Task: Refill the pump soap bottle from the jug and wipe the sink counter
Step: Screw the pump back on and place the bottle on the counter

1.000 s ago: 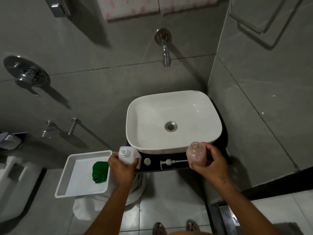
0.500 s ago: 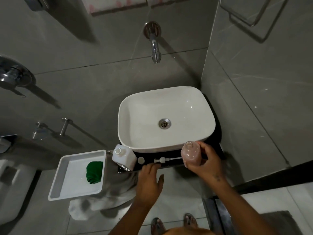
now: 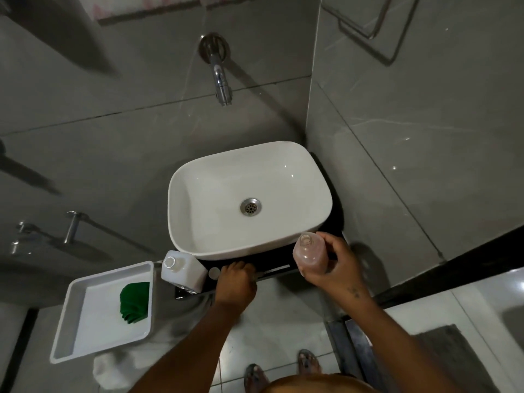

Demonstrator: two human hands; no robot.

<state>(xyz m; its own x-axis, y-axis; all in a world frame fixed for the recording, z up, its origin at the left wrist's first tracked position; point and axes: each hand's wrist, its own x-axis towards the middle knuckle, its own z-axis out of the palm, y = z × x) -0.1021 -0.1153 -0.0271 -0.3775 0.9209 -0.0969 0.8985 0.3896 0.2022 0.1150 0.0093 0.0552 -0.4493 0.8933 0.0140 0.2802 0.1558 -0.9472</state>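
Feet (image 3: 283, 370) on the floor tiles, bottom centre of frame. Both forearms reach up from the bottom edge to the counter (image 3: 272, 272), a dark strip in front of the sink (image 3: 249, 199).

Left hand (image 3: 235, 285), centre frame: curled down over the pump head lying on the counter. The pump's tube (image 3: 276, 270) sticks out to its right. Fingers look closed around the pump; the actual grip is hidden under the hand, so cannot tell for certain.

Right hand (image 3: 331, 265), right of centre: clamped around the bottle (image 3: 310, 255). Bottle is uncapped, mouth open and tilted toward the sink, pinkish liquid inside.

Jug (image 3: 183, 269), left of the left hand: stands at the left end of the counter, uncapped. Its small cap (image 3: 214, 273) lies just beside, between jug and left hand.

Tray (image 3: 105, 310), lower left: holds a green cloth (image 3: 135, 302). Cloth untouched; wiping judged not yet begun.

Further up: sink rim, drain, then tap (image 3: 222, 80) on the wall, top centre.

Risks, judged:
- Open bottle held at a tilt; more tilt would spill soap onto the counter or floor.
- Jug sits open near the counter edge, close to the left arm; a knock could tip it.
- Long tube could miss the narrow mouth and drip.
- Cap is loose near the front edge; a sweep of the hand could send it to the floor.
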